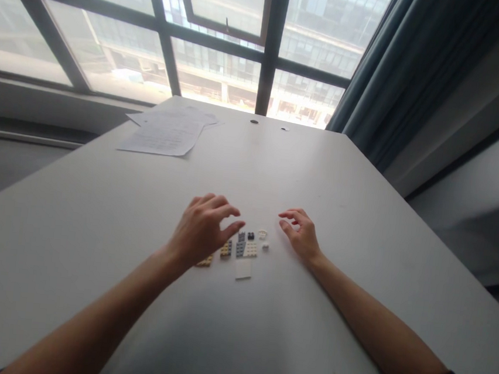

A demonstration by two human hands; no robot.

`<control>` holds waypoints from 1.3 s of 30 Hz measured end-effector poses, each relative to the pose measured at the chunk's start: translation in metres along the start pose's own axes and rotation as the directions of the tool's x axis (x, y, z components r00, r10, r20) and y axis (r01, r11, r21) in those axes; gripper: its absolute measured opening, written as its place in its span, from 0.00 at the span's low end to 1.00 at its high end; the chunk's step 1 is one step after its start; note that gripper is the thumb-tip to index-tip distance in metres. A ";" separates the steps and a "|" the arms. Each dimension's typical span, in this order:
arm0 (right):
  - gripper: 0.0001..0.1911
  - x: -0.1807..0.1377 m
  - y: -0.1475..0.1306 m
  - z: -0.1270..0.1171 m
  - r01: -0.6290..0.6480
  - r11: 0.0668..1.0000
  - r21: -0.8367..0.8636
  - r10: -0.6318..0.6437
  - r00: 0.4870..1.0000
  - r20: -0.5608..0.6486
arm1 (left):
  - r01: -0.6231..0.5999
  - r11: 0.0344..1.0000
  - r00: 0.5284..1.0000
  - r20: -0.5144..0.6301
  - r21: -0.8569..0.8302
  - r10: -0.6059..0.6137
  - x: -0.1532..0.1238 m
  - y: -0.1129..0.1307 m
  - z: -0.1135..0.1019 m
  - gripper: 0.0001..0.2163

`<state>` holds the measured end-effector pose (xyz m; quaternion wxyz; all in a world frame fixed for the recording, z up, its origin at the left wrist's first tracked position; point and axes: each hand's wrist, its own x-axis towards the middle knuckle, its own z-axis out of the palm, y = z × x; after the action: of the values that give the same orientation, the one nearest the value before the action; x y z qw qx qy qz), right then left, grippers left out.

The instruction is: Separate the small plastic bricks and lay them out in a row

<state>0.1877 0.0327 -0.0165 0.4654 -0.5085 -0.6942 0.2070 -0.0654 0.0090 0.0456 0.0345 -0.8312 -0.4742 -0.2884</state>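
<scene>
Several small building bricks lie in a loose group on the white table. Among them are a tan plate (204, 261) at the left, a tan and grey piece (226, 249), a grey plate (240, 249) and a white studded plate (251, 249). A black brick (250, 235) and a white ring-like piece (262, 234) sit behind these; a smooth white tile (244, 269) lies nearest me. My left hand (208, 224) hovers over the left bricks, thumb and fingers apart, hiding part of them. To the right of the group, my right hand (300, 233) is open with nothing between its fingers.
Printed paper sheets (161, 134) lie at the far left of the white table (321, 176). Near its back edge are a dark round hole (254, 121) and another small round fitting (285, 129). Windows stand behind, and a dark curtain (397, 66) hangs at the right.
</scene>
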 end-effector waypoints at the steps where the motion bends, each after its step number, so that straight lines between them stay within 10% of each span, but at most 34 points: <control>1: 0.07 -0.004 -0.001 -0.004 0.005 1.000 -0.008 -0.005 1.000 0.019 | 0.039 0.999 0.998 -0.050 -0.009 -0.039 -0.012 -0.014 -0.007 0.09; 10: 0.07 -0.065 -0.010 -0.046 0.040 0.996 -0.083 -0.022 0.978 0.207 | 0.267 0.964 0.961 -0.077 0.006 -0.266 -0.113 -0.092 -0.025 0.08; 24: 0.08 -0.069 -0.015 -0.042 0.100 0.978 -0.184 -0.045 0.960 0.278 | 0.039 0.999 0.999 -0.004 0.031 -0.038 -0.111 -0.091 -0.026 0.05; 39: 0.09 -0.070 -0.019 -0.041 0.254 0.926 -0.278 -0.145 0.921 0.361 | 0.085 0.996 0.996 -0.016 -0.016 -0.085 -0.110 -0.088 -0.026 0.05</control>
<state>0.2168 -0.0450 -0.0124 0.2716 -0.4602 -0.8358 0.1259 -0.1897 -0.0358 -0.0081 0.0199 -0.8082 -0.5065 -0.2999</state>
